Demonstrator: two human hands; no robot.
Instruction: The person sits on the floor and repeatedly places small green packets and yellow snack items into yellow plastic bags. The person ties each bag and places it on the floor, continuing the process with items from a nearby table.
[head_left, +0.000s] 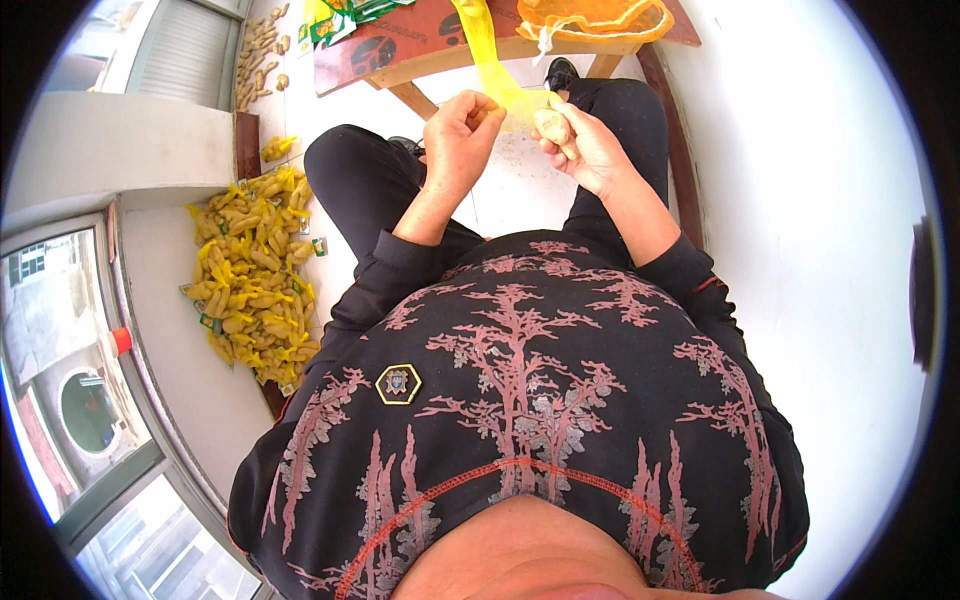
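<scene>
Between thumb and fingers, my left hand (463, 139) pinches the open edge of a yellow mesh bag (517, 101). The bag stretches from my hands up onto the table's edge, its far part long and narrow. My right hand (596, 154) holds a knobby tan root (553, 126), which looks like ginger, against its fingers. The thumb of that hand lies at the bag's right edge; whether it also grips the mesh cannot be told. The root is beside the bag's mouth. Both hands are above the floor, between my knees.
A low red-topped wooden table (420, 45) bears green printed packets (337, 19) and an orange mesh sack (592, 19). Left, filled yellow mesh bags (255, 277) lie heaped on the floor. Loose roots (259, 56) lie beyond. A white wall (787, 225) is close on the right.
</scene>
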